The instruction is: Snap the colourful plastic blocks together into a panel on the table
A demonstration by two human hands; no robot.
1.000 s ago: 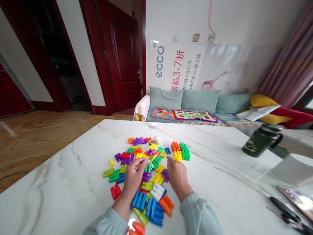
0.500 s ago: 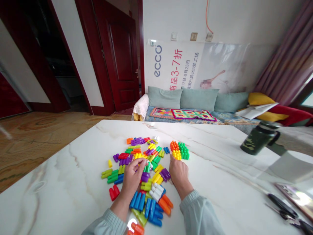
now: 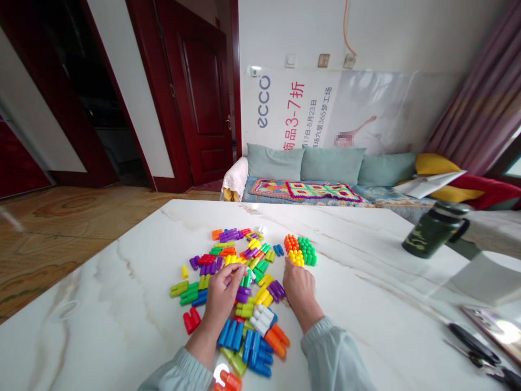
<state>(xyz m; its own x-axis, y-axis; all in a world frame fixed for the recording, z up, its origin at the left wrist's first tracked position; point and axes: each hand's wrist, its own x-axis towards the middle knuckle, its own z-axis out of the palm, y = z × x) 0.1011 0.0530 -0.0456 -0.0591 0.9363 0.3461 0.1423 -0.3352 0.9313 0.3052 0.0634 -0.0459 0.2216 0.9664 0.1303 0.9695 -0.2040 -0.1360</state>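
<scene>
Over the loose pile, my left hand (image 3: 223, 287) is closed, thumb and forefinger pinched together. What they hold, if anything, I cannot make out; a green building block (image 3: 246, 279) lies just beside the fingertips. My right hand (image 3: 300, 281) is closed at the near edge of a standing cluster, its fingertips on the yellow building blocks (image 3: 297, 257). Its other fingers are curled and partly hidden. Orange building blocks (image 3: 290, 242) and green building blocks (image 3: 307, 251) stand upright against the yellow ones, knobs up.
Loose blocks, among them blue ones (image 3: 230, 334), white ones (image 3: 262, 319) and red ones (image 3: 191, 320), spread across the marble-patterned table (image 3: 122, 304). On the right are a dark green mug (image 3: 432, 231), a phone (image 3: 490, 323) and a black-handled tool (image 3: 474, 343). A sofa (image 3: 277, 187) stands beyond.
The whole view has shifted very slightly. Both hands keep their places and grips, and the blocks lie as before.
</scene>
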